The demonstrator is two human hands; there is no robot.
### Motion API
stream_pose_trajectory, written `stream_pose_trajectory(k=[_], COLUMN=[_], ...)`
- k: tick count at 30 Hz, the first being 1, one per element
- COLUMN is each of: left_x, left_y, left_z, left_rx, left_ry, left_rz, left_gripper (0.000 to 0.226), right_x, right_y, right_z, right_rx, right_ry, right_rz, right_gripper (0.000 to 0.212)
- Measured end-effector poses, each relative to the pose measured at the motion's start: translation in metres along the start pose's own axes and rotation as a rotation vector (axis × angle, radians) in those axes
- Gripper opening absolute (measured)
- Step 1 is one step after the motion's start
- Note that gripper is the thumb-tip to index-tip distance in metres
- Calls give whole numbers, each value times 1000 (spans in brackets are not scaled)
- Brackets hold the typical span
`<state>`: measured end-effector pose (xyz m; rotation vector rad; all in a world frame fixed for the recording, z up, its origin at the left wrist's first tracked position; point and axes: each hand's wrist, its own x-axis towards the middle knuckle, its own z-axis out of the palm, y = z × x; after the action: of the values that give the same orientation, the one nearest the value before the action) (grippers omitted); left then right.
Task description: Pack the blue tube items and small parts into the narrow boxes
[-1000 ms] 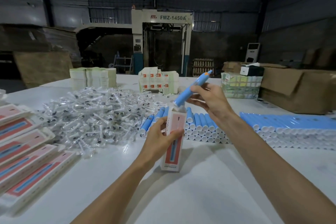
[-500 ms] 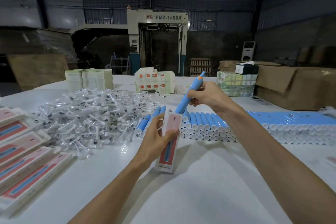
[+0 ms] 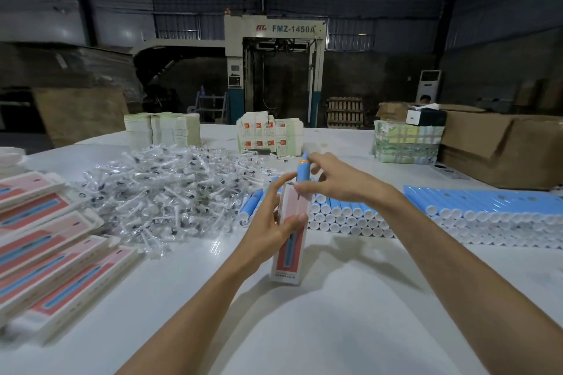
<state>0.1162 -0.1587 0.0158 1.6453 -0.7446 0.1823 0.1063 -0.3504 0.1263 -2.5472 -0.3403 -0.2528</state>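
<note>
From the head camera: the left hand [image 3: 268,231] grips the narrow box [image 3: 289,256] around its middle, fingers curled behind it and the thumb pressed across the pink front face. The box stands nearly upright, leaning a little away from the person, with its lower end down at the white table [image 3: 304,329]; whether it actually touches is hard to say. The right hand [image 3: 338,183] comes in from the right and pinches the blue tube [image 3: 303,172], thumb low on its barrel, forefinger reaching up by the orange band near the tip, the other fingers loosely spread. The tube's lower end sits in the open top of the box, and its upper part sticks out above. Just behind the box, a row of blue tubes [image 3: 344,216] lies stacked with white caps facing the person, and a longer stack [image 3: 487,204] runs off to the right. To the left of the hands spreads a big heap of small clear-wrapped parts [image 3: 170,195]. At the far left edge lie filled boxes [image 3: 51,253], overlapping one another. A brown carton [image 3: 502,149] sits at the far right.
</note>
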Motion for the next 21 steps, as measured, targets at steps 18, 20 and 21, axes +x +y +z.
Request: stream_pose_trajectory(k=[18, 20, 21], left_x=[-14, -21, -24], left_y=[-10, -13, -15], left_z=[-149, -157, -159], left_rx=[262, 308, 328], left_ry=[576, 603, 616], left_rz=[-2, 30, 44], left_gripper=[71, 70, 70], right_x=[62, 71, 76], right_y=[-64, -74, -77], right_z=[225, 236, 242], right_rx=[60, 101, 91], right_ry=[80, 133, 149], right_rz=[-240, -201, -188], right_gripper=[33, 31, 32])
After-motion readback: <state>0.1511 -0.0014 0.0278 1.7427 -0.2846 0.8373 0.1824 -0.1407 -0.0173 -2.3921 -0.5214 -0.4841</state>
